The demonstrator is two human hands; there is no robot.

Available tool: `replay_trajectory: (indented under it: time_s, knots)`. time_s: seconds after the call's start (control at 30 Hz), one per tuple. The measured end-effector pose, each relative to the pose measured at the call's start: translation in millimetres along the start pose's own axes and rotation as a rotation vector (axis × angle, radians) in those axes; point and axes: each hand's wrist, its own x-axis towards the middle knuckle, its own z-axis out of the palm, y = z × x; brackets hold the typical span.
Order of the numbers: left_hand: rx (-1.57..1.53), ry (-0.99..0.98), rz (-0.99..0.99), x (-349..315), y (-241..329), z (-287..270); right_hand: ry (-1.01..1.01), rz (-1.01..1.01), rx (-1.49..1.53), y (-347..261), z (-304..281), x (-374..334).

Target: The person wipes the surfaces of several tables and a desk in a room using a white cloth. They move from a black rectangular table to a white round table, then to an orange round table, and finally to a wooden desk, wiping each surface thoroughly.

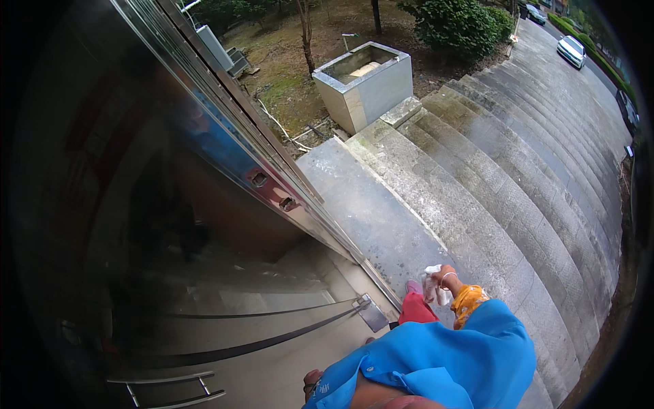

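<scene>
My right hand (446, 277) is closed around a crumpled white cloth (431, 289), which hangs down beside my red trouser leg (416, 310). A yellow patterned cuff (469, 303) covers that forearm below the blue sleeve (496, 341). Only a small part of my left hand (313, 379) shows at the lower edge, beside the blue shirt, and its fingers cannot be made out. To the left stands a glossy glass door (225, 273) with a metal handle (170, 390). Two lock openings (272, 191) sit in its reddish metal edge.
Stone steps (504, 177) run down to the right from a grey landing (368, 211). A tiled basin (375, 88) with a tap stands beyond the landing. Bushes (456, 27), bare soil and a white car (571, 51) are farther off.
</scene>
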Motion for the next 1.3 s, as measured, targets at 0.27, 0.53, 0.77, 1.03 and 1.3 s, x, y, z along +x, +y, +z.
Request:
replay_trajectory:
  time_s: [0.27,0.53,0.77,1.03,1.3]
  knots:
    - [0.037,0.020,-0.002,-115.0,35.9,126.8,0.331,-0.522,0.719,-361.4,-353.1,246.9]
    - [-0.005,0.055,-0.008,-163.1,48.6,166.7,0.091,-0.769,0.380,-387.1,-272.6,265.4]
    - [0.179,0.073,0.180,-187.1,-39.4,145.9,-0.824,0.152,-0.488,-23.1,6.2,126.3]
    - [-0.676,0.142,0.230,-190.2,-187.9,101.4,-0.864,-0.078,-0.569,3.7,70.8,-1.8]
    - [-1.400,0.464,-0.116,-263.1,-322.9,112.8,-1.108,-0.086,-0.388,-70.4,197.5,-133.8]
